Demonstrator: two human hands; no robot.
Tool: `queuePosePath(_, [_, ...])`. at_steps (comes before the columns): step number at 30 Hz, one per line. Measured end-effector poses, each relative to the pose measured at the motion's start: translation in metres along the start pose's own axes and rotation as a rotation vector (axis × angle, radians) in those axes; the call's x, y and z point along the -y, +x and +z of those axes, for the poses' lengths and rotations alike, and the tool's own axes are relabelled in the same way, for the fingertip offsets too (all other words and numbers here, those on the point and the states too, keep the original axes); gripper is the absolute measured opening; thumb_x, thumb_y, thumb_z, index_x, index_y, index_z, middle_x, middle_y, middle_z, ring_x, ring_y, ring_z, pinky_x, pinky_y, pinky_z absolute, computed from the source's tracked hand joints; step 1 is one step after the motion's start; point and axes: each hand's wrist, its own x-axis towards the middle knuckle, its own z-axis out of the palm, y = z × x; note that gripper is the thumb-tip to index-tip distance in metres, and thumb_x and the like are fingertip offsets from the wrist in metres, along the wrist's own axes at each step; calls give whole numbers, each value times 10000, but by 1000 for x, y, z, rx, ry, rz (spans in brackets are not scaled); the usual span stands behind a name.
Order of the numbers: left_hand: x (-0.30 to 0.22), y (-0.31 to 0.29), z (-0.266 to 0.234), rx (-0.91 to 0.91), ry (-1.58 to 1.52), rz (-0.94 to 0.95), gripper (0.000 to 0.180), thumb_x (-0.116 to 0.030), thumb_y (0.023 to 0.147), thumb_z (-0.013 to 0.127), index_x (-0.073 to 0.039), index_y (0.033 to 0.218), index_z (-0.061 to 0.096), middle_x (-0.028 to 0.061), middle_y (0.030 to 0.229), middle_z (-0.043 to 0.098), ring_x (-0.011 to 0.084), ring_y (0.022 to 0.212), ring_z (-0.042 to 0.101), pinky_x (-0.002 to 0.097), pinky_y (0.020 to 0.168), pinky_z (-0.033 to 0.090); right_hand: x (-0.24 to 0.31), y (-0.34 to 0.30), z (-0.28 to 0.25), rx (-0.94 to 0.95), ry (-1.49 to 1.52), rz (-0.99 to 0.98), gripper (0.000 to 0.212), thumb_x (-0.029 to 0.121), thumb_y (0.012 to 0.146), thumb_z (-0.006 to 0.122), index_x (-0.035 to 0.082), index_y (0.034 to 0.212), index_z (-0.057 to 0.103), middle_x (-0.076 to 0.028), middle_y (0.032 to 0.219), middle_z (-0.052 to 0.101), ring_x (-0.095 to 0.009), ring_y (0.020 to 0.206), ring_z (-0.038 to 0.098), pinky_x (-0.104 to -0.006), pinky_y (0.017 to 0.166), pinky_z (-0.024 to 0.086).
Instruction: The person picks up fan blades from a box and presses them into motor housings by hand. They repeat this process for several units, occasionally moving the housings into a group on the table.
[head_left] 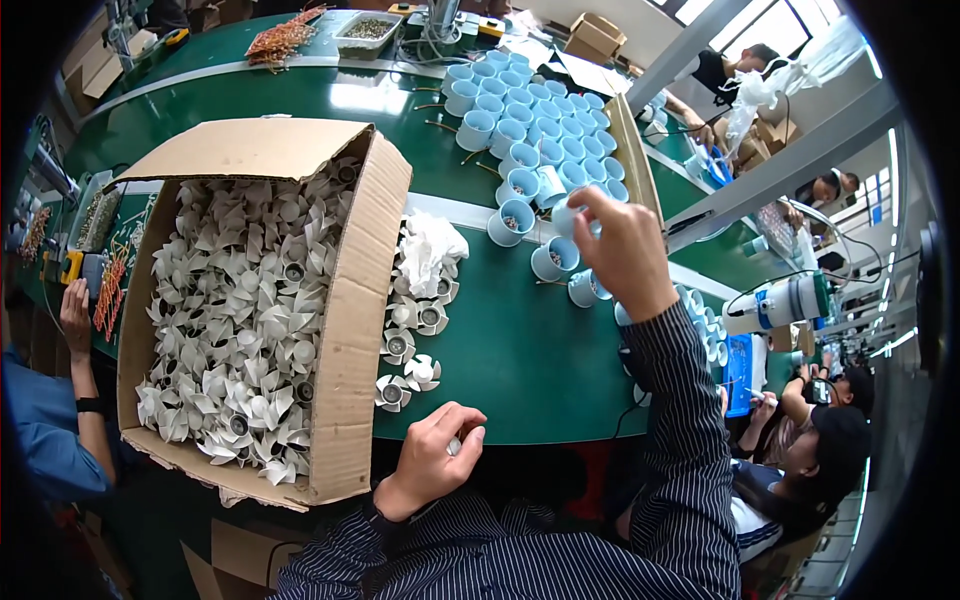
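Note:
My right hand (625, 245) reaches over the far right of the green table, its thumb and forefinger closed on a light blue cup (564, 218). Around it stand other light blue cups (511, 224), several with small parts inside and thin wires sticking out. Close to the table's front edge, my left hand (437, 450) is curled round a small greyish thing (454, 446), mostly hidden by the fingers. Left of that hand, loose white fan impellers (422, 373) lie on the table beside a crumpled white plastic bag (430, 252).
An open cardboard box (362, 320) full of white impellers stands at the left. A cardboard strip (640, 165) borders the cups on the right. Orange wires (283, 40) and a tray of small parts (366, 30) lie at the back. Another person's hand (76, 318) is at far left.

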Motion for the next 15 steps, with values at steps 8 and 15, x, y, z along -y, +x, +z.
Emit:
queuePosePath(8, [1,2,1,28,20,3,102,-5,921,712,26,1016,729,131,850,714,226,694,699,340,628,541,38,-58,35,381,94,-251,128,126,988,689,56,1082,638,-140,804,709,-351,721,738,-471,651,581])
queuePosePath(15, [1,-1,-1,8,23,-8,111,-16,924,714,29,1024,729,132,851,713,231,699,704,346,631,542,27,-10,27,303,254,-95,318,256,997,736,27,1202,657,-143,889,726,-336,814,754,-449,729,596])
